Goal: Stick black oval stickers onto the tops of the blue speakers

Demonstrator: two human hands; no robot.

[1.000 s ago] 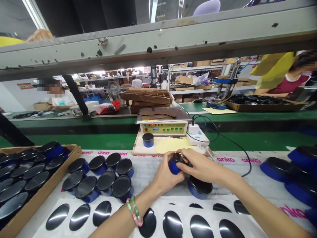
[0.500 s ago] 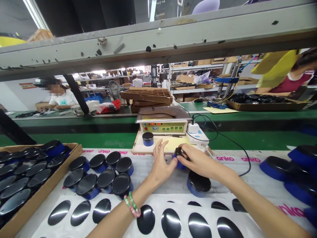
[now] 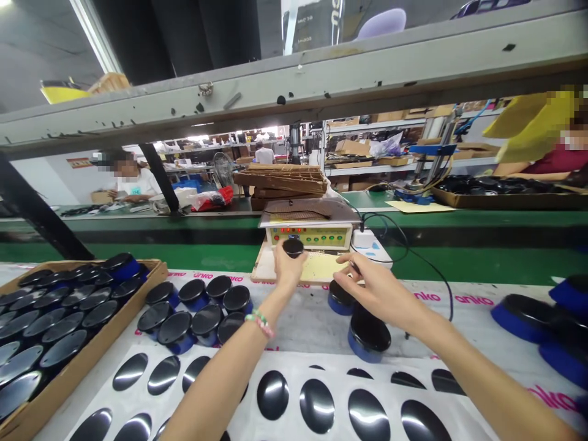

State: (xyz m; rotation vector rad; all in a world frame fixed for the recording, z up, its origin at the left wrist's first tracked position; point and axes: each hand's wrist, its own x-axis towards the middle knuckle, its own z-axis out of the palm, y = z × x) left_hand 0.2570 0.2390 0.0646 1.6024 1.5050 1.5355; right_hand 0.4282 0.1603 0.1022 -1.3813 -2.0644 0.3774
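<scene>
My left hand is closed around a round part with a glossy black top, over the wooden board in front of the control box. My right hand is curled just above another black-topped blue round part, with a small dark thing between its fingers that I cannot make out. Beneath the right wrist stands a larger blue part with a black lid. Several similar parts are grouped left of my left forearm. A white sheet with black oval pieces lies nearest me.
A cardboard tray full of black-topped parts stands at left. More blue parts are piled at right. Behind the board are a control box with lit lights, a power strip and cables. A shelf beam crosses overhead; people sit beyond.
My left hand has moved forward and taken hold of the round part on the board. My right hand has let go of the blue part, which stays standing, and lifted slightly.
</scene>
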